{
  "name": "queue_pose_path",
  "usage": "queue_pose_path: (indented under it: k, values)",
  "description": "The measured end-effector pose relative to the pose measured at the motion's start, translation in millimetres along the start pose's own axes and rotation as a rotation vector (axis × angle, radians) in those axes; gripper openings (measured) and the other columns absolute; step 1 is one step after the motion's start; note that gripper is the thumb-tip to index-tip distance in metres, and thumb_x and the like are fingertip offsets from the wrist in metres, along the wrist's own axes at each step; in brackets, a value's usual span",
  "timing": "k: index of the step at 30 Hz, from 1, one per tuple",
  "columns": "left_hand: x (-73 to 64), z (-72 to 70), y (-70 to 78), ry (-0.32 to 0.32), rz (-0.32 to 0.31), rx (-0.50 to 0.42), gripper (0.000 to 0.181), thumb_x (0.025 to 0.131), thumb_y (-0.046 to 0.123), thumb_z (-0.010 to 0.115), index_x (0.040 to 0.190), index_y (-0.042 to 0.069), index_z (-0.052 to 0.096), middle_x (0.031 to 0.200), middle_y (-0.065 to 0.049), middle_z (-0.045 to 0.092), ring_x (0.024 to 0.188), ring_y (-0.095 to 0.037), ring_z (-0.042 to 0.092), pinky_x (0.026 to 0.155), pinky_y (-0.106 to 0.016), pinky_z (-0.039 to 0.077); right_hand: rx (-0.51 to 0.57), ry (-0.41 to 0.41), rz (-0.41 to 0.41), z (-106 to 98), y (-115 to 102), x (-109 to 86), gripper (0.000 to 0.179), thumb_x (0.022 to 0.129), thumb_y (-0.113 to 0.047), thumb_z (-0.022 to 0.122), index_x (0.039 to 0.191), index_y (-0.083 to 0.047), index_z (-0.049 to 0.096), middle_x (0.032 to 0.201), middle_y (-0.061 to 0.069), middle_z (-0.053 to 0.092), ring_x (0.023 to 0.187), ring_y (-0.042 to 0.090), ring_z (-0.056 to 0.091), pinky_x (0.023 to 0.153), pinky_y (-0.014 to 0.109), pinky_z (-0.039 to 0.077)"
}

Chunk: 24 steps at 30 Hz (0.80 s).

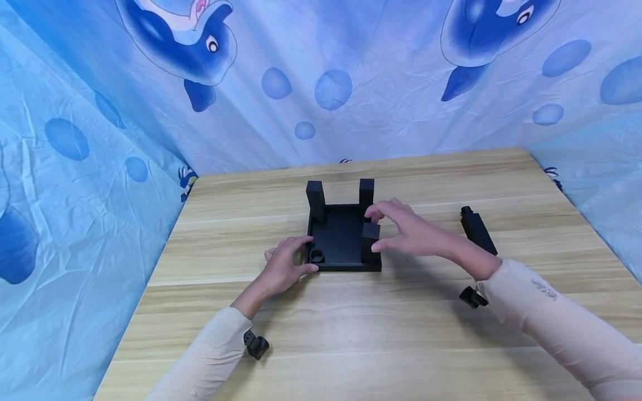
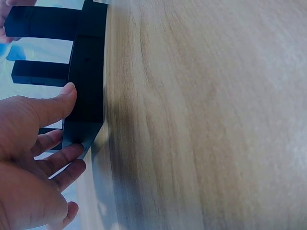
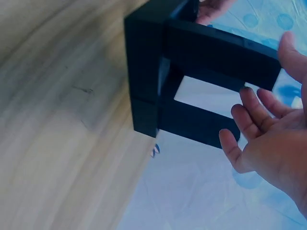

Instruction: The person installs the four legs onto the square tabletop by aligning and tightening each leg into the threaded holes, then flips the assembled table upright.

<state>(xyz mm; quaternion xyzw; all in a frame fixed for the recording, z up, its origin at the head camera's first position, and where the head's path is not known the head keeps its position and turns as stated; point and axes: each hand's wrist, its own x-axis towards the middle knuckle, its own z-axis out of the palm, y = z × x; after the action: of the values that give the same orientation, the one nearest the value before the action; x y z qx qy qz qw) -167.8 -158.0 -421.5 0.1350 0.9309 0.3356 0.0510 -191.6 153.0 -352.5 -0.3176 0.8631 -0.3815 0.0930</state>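
Note:
A black square tabletop (image 1: 341, 236) with a raised rim lies upside down, like a small toy table. Three black legs stand on it: one at the far left (image 1: 316, 200), one at the far right (image 1: 366, 192) and one at the near right (image 1: 370, 245). A round black socket (image 1: 316, 256) shows in the near left corner. My left hand (image 1: 286, 267) holds that corner, thumb on the front side and fingers on the left side. Around the near right leg's upper end, my right hand (image 1: 406, 228) is spread, its fingers apart from the leg; thumb contact is unclear.
A loose black leg (image 1: 478, 231) with a narrower round end lies on the wooden table (image 1: 361, 328) to the right, beyond my right forearm. Black wrist cameras sit at the left wrist (image 1: 257, 345) and right wrist (image 1: 472, 297). Blue printed cloth (image 1: 371, 122) hangs behind the table.

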Motion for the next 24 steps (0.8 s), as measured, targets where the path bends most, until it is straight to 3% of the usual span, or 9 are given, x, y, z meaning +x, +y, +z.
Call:
queue_pose_path:
  k: [2,6,13,19,22,24]
  values:
    - [-0.5,0.4,-0.5,-0.002,0.0,0.004,0.065,0.08,0.025,0.079,0.138,0.013,0.052,0.132,-0.007,0.056,0.124,-0.026,0.047,0.092,-0.048,0.019,-0.013,-0.019,-0.053,-4,0,0.1,0.055,0.082,-0.02,0.077,0.131,-0.015,0.053,0.124,0.003,0.053,0.116,0.022,0.041,0.1,0.052,0.025]
    - [-1.1,0.5,-1.5,-0.004,0.001,0.005,0.065,0.08,0.025,0.079,0.138,0.013,0.052,0.133,-0.007,0.055,0.124,-0.025,0.047,0.092,-0.048,0.019,-0.018,-0.046,-0.105,-8,-1,1.0,0.045,0.084,-0.013,0.075,0.126,-0.018,0.058,0.125,-0.001,0.056,0.118,0.023,0.04,0.1,0.051,0.026]
    - [-0.4,0.0,-1.4,-0.002,0.013,-0.007,0.065,0.08,0.024,0.079,0.137,0.013,0.052,0.132,-0.007,0.055,0.123,-0.025,0.048,0.092,-0.049,0.019,0.055,-0.033,0.004,0,-1,2.6,0.035,0.086,-0.027,0.073,0.109,-0.015,0.051,0.111,0.003,0.05,0.107,0.02,0.044,0.091,0.042,0.037]
    - [0.6,0.9,-2.1,0.003,0.014,-0.002,0.065,0.08,0.025,0.08,0.137,0.013,0.052,0.131,-0.007,0.056,0.122,-0.025,0.048,0.092,-0.049,0.019,0.045,0.026,0.058,9,1,4.2,0.047,0.083,-0.045,0.073,0.095,-0.013,0.04,0.095,0.005,0.043,0.083,0.019,0.04,0.075,0.038,0.035]
    - [0.7,1.1,-1.8,0.011,0.02,-0.002,0.064,0.079,0.024,0.08,0.136,0.013,0.053,0.131,-0.007,0.056,0.122,-0.026,0.049,0.092,-0.048,0.019,0.038,0.027,0.079,9,1,4.6,0.049,0.082,-0.042,0.074,0.093,-0.01,0.038,0.087,0.005,0.038,0.068,0.019,0.03,0.067,0.036,0.031]
    - [0.5,0.9,-1.5,0.011,0.023,-0.003,0.064,0.079,0.024,0.08,0.136,0.013,0.053,0.131,-0.008,0.057,0.122,-0.026,0.049,0.092,-0.049,0.019,0.017,0.015,0.086,7,0,4.2,0.048,0.082,-0.036,0.076,0.093,-0.009,0.039,0.087,0.004,0.039,0.069,0.02,0.03,0.068,0.037,0.03]
